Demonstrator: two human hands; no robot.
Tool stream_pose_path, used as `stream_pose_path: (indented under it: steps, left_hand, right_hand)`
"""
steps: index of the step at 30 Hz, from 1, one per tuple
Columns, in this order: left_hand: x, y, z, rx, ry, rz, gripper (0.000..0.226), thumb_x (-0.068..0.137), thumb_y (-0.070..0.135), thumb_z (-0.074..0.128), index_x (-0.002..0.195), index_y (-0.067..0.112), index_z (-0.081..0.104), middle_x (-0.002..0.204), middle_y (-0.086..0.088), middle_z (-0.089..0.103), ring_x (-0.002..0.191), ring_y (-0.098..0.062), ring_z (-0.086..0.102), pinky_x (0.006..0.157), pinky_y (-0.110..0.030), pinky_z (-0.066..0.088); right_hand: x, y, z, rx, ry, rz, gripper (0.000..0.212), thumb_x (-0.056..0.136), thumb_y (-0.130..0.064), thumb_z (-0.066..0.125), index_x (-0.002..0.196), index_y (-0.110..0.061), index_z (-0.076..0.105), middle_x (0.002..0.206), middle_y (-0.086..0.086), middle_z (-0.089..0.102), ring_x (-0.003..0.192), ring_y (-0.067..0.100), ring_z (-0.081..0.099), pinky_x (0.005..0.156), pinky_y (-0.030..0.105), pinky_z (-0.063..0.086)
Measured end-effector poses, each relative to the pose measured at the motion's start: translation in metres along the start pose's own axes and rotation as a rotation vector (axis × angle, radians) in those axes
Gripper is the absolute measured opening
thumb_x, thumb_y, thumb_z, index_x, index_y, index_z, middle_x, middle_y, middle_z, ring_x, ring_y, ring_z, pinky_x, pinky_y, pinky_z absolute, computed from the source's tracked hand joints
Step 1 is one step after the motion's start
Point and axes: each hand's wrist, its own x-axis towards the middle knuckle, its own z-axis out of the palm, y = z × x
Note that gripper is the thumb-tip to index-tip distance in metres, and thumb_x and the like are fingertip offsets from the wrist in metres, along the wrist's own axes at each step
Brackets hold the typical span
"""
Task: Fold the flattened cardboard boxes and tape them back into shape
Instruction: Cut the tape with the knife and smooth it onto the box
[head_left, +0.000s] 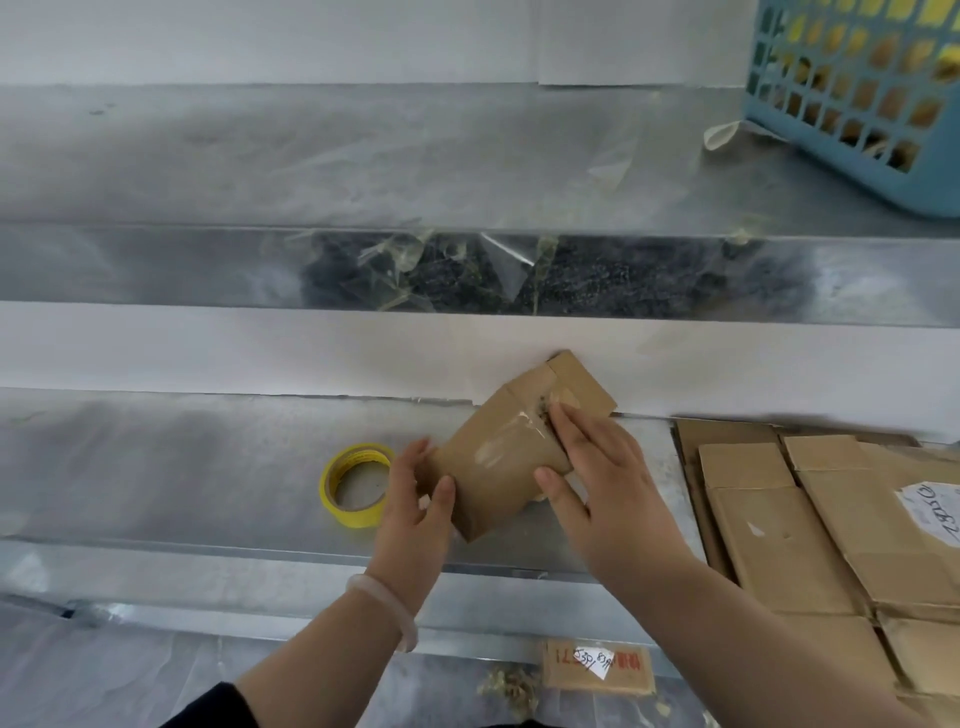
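A small brown cardboard box (501, 460), folded into shape, is held tilted just above the metal workbench (182, 467). Clear tape shines along its top seam, and one end flap sticks up toward the back wall. My left hand (415, 499) grips the box's near left end, thumb on the front face. My right hand (597, 467) lies flat on the right side, fingers pressing on the taped seam. A yellow roll of tape (356, 484) rests flat on the bench, just left of my left hand.
A stack of flattened cardboard boxes (831, 530) fills the bench at the right. A blue plastic basket (862, 93) stands on the upper metal shelf (311, 156) at the far right. Scraps of clear tape (498, 260) hang from the shelf's front edge. A labelled cardboard piece (597, 667) lies below.
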Motion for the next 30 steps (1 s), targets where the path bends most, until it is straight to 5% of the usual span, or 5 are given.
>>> stream_pose_path:
  steps: [4, 11, 23, 27, 30]
  left_hand:
    - [-0.002, -0.013, -0.02, 0.279, -0.039, 0.124, 0.032, 0.088, 0.017, 0.062, 0.114, 0.035, 0.053, 0.103, 0.005, 0.061, 0.097, -0.018, 0.058, 0.084, -0.044, 0.051]
    - [-0.01, -0.024, -0.03, 0.216, -0.204, 0.092, 0.038, 0.087, 0.018, 0.064, 0.12, 0.033, 0.054, 0.115, 0.011, 0.064, 0.11, -0.013, 0.061, 0.093, -0.039, 0.051]
    - [0.014, -0.047, -0.103, 1.173, -0.062, 0.057, 0.043, 0.074, 0.012, 0.071, 0.115, 0.023, 0.067, 0.125, 0.002, 0.062, 0.13, -0.03, 0.046, 0.109, -0.048, 0.032]
    - [0.015, -0.038, -0.106, 1.195, -0.039, 0.347, 0.008, 0.078, 0.024, 0.073, 0.085, 0.023, 0.071, 0.091, 0.007, 0.071, 0.109, -0.024, 0.064, 0.106, -0.059, 0.029]
    - [0.011, -0.011, -0.095, 1.011, 0.041, 0.46, 0.026, 0.088, 0.036, 0.047, 0.091, 0.02, 0.067, 0.087, 0.007, 0.072, 0.09, -0.02, 0.069, 0.105, -0.057, 0.031]
  right_hand:
    - [-0.007, 0.0, 0.005, -0.003, 0.003, -0.112, 0.057, 0.096, -0.04, 0.053, 0.147, -0.018, 0.042, 0.149, -0.015, 0.034, 0.14, 0.009, 0.027, 0.115, 0.017, 0.013]
    - [0.006, -0.009, 0.009, -0.16, -0.13, -0.269, 0.05, 0.099, -0.039, 0.045, 0.147, -0.028, 0.041, 0.154, -0.015, 0.032, 0.147, 0.004, 0.016, 0.121, 0.024, 0.013]
    - [-0.001, -0.015, 0.023, -0.316, -0.229, -0.251, 0.057, 0.096, -0.044, 0.052, 0.149, -0.029, 0.038, 0.155, -0.009, 0.035, 0.148, 0.009, 0.02, 0.12, 0.03, 0.001]
    - [0.001, -0.023, 0.022, -0.287, -0.222, -0.251, 0.056, 0.098, -0.043, 0.049, 0.15, -0.027, 0.036, 0.156, -0.009, 0.032, 0.148, 0.008, 0.016, 0.121, 0.029, 0.0]
    - [0.006, -0.036, 0.021, -0.174, -0.168, -0.259, 0.049, 0.1, -0.033, 0.052, 0.147, -0.024, 0.043, 0.151, -0.009, 0.041, 0.145, 0.006, 0.023, 0.118, 0.026, 0.012]
